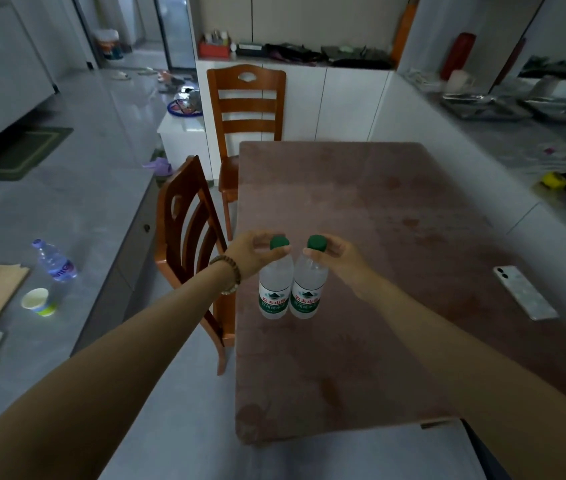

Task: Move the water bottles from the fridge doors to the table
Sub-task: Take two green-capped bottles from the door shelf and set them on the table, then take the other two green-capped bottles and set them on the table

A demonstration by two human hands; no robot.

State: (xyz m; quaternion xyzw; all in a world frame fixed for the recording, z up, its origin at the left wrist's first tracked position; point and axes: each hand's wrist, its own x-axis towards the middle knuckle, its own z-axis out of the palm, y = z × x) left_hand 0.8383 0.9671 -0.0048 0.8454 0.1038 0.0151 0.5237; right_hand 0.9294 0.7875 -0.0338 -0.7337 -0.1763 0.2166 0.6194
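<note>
Head view is showing your left hand [252, 252] and right hand [338, 254] pinching two green-capped water bottles [276, 289] by their necks — standing side by side near the table [378, 220] edge — so you are releasing next; fridge unseen.

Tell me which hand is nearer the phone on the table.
Right. The right hand is at a bottle cap, left of the phone; the left hand is farther left, beyond both bottles.
</note>
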